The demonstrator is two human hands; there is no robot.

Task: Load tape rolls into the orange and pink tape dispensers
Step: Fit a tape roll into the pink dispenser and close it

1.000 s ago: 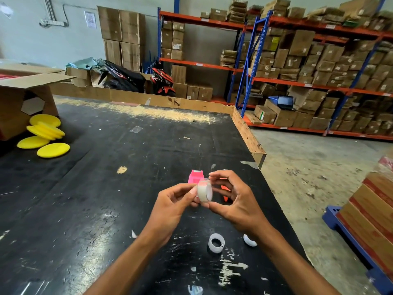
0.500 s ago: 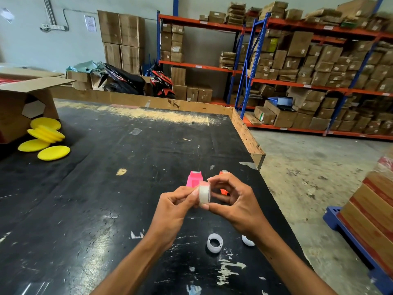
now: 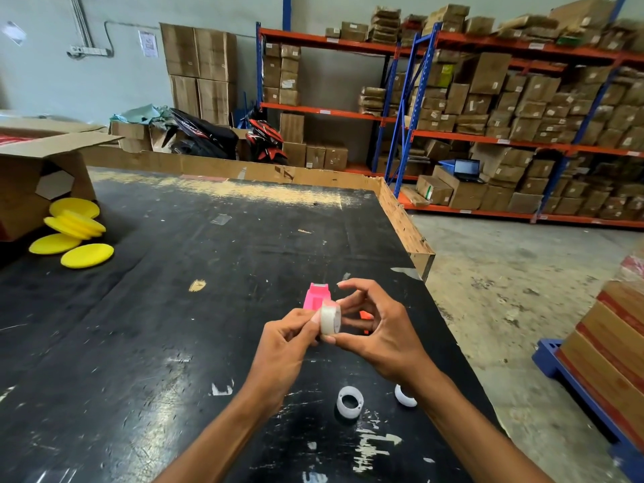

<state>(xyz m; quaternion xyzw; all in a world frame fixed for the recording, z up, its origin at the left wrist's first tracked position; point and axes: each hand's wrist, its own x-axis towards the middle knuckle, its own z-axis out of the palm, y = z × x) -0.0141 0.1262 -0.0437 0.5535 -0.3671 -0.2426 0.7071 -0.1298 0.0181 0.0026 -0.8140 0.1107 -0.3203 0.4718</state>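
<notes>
I count three tape rolls (image 3: 330, 319), one pink dispenser (image 3: 316, 297), one orange dispenser (image 3: 365, 315), four yellow discs (image 3: 87, 255), two hands (image 3: 285, 346).

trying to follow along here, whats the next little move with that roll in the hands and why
Probably pick the tape's loose end free. Both the left hand and right hand pinch the tape roll above the table, and the pink dispenser waits just behind it, not yet loaded.

You're standing in a warehouse: steel racking (image 3: 411, 109) sagging with cardboard boxes (image 3: 495, 71), bare concrete floor (image 3: 505, 273) spreading alongside your worktop (image 3: 174, 308).
</notes>
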